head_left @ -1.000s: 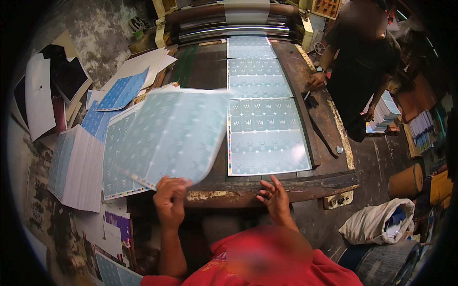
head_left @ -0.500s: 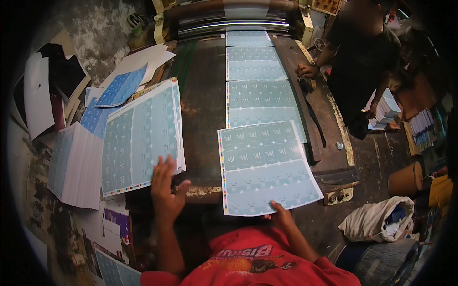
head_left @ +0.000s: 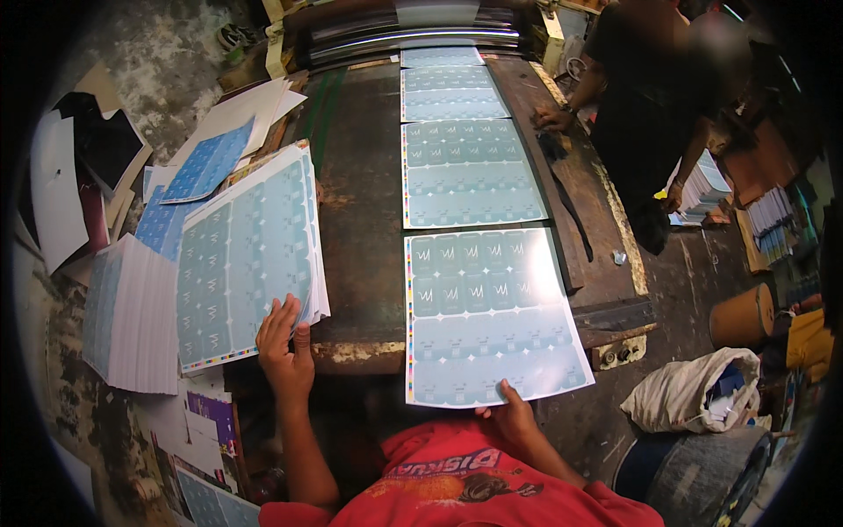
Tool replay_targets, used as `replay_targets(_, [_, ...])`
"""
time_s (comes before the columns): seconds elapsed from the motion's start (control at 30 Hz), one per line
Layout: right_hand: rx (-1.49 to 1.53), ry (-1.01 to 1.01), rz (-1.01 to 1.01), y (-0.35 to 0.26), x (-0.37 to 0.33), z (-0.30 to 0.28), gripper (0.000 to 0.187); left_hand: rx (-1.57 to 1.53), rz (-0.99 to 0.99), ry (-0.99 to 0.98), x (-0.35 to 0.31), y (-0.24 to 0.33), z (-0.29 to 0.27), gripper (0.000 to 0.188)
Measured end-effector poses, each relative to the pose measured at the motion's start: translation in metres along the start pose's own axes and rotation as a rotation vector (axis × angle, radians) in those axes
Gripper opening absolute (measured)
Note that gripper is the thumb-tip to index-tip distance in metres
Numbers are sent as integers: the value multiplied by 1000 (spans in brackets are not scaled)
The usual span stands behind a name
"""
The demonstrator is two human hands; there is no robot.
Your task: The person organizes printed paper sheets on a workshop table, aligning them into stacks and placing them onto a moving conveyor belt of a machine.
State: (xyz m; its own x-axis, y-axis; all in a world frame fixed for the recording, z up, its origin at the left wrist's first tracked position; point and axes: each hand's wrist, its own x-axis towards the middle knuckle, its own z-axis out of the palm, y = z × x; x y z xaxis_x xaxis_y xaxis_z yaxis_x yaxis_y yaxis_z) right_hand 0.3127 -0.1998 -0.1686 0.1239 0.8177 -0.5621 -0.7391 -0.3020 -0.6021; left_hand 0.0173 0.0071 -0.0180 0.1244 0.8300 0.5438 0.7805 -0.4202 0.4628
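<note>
My right hand [head_left: 509,411] pinches the near edge of a printed pale blue-green sheet [head_left: 487,338], thumb on top and fingers underneath. Glare whitens that sheet's right side, and its near end juts past the front edge of the machine bed. My left hand [head_left: 285,347] rests with fingers stretched out against the near right corner of a stack of similar printed sheets [head_left: 241,246]. Behind the held sheet, more printed sheets [head_left: 470,176] lie in a line on the dark bed [head_left: 360,211], running back to the shiny rollers [head_left: 421,44].
Left of the stack stands a thick pile of sheets [head_left: 145,321] with blue sheets [head_left: 211,162] behind. To the right, a person in dark clothes [head_left: 645,114] leans a hand on the bed's side. A white sack [head_left: 689,395], a drum [head_left: 702,474] and a brown cylinder [head_left: 742,316] stand on the floor.
The held sheet has come slightly nearer and no longer overlaps the sheet behind it. The line of sheets has shifted toward me. My left hand has settled lower against the stack's corner.
</note>
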Motion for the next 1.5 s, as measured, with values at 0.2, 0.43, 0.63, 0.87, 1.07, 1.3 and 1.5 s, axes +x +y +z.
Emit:
replay_targets(0.2, [98, -4, -114, -15, 35, 10, 51, -218, -189, 174, 6, 5, 9, 32])
replay_targets(0.43, [178, 85, -157, -11, 68, 14, 49, 31, -82, 135, 6, 8, 10, 28])
replay_targets(0.63, [140, 95, -301, -10, 67, 28, 41, -746, -644, 257, 4, -6, -3, 35])
replay_targets(0.87, [-201, -42, -479, -21, 38, 73, 59, -40, -101, 105, -1, 17, 8, 28])
replay_targets(1.07, [-1183, -921, -1190, -36, -10, 214, 52, 109, -29, 207, -8, 10, 26, 23])
replay_targets(1.3, [-1427, -1329, -1281, 44, -30, 240, 57, 149, 12, 208, -9, 13, 26, 21])
replay_targets(1.5, [-679, -1608, 168, 26, -32, 223, 56, -42, -124, 172, -5, 6, 13, 24])
